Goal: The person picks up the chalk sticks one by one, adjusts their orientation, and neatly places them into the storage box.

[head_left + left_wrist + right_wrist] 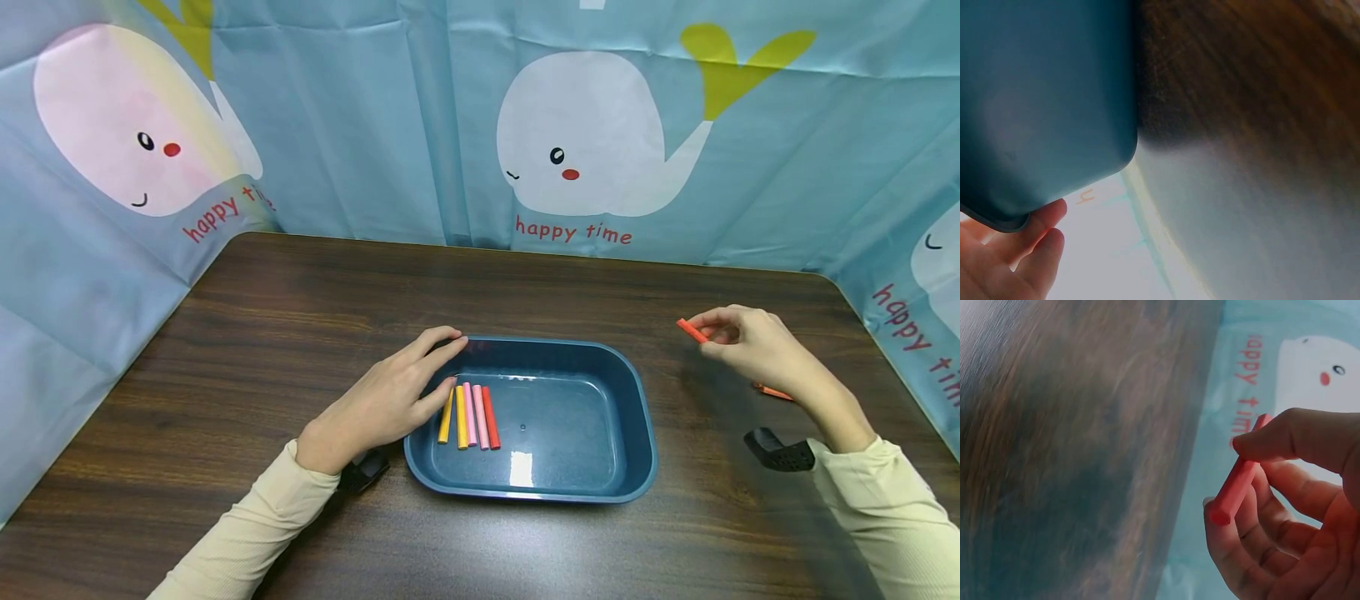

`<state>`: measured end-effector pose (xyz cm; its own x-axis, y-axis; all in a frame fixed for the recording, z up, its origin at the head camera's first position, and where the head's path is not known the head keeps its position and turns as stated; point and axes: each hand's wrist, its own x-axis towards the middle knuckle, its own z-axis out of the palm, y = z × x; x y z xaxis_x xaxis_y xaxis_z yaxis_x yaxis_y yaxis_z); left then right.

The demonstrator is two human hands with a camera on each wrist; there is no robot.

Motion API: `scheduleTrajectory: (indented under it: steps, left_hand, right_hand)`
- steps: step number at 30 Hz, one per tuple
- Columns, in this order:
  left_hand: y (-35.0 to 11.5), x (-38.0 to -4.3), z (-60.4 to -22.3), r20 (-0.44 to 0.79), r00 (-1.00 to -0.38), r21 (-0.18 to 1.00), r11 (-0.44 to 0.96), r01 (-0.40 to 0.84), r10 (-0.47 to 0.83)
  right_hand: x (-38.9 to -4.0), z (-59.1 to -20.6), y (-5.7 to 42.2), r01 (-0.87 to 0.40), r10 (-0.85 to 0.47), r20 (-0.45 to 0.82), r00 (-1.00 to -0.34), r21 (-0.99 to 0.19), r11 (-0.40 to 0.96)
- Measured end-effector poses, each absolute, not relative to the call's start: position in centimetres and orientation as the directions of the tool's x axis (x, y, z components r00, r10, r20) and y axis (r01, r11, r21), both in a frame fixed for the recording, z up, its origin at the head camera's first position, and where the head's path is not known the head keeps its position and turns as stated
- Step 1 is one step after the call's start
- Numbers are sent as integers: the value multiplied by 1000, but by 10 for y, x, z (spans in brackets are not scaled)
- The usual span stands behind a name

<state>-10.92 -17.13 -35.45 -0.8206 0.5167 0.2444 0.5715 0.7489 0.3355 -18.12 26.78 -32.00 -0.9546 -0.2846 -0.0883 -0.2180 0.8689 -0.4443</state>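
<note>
Blue tray (562, 433) held at its rim; red stick (692, 331) pinched above the table (315, 308), right of the tray.
My left hand (386, 398) grips the tray's left far corner, beside the stick row (470, 415). My right hand (753, 340) pinches the red stick between thumb and fingers. Handling, judged: light, stiff, probably brittle; hold mid-length, pressing gently.

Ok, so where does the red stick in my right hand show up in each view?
Head: the red stick is right of the blue tray, pinched in the right hand.
Left wrist: not in it.
Right wrist: right of centre, a little below mid-height, between thumb and fingers.
Shared landmark: the brown tabletop shows in all three views.
</note>
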Motion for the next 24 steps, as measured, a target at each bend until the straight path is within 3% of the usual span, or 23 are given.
scheduleTrajectory:
  steps: [24]
  left_hand:
    - [-171,-109,-354,207,-837,355,758,547,507]
  right_hand:
    - [-151,-292,225,-182,-322,-90,-942,-670,720]
